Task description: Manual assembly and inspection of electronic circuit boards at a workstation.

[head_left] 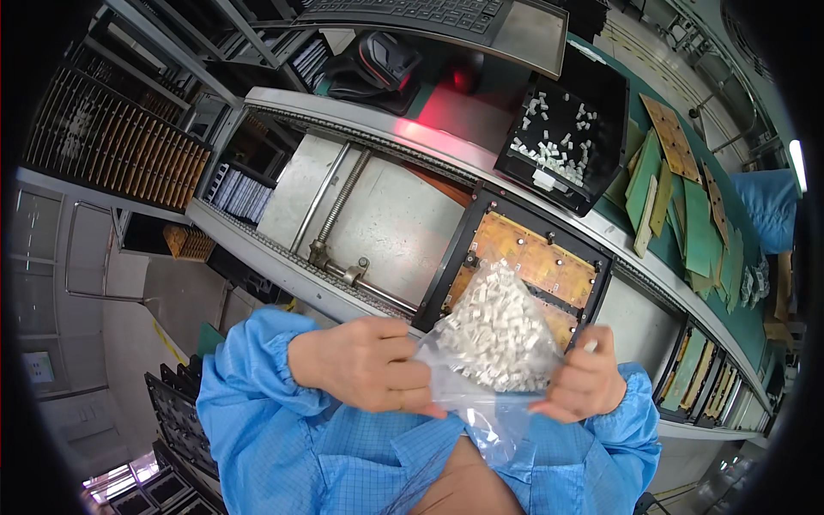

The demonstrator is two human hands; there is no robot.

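A clear plastic bag [502,330] full of small white plastic parts hangs between my two hands, close to my chest. My left hand [369,365] is closed on the bag's left edge, and my right hand [588,378] is closed on its right edge. The bag's loose end droops toward me. Behind the bag, an amber board fixture [532,262] in a black frame lies across the conveyor rails, partly covered by the bag. Beyond it, a black bin [562,129] holds scattered white parts like those in the bag.
A barcode scanner [382,64] sits on the far bench, casting red light. Above it is a keyboard [412,13]. Green and tan boards [678,189] are heaped on the right bench. Racks of boards [120,137] stand at left. The conveyor's metal rail [343,120] runs diagonally before me.
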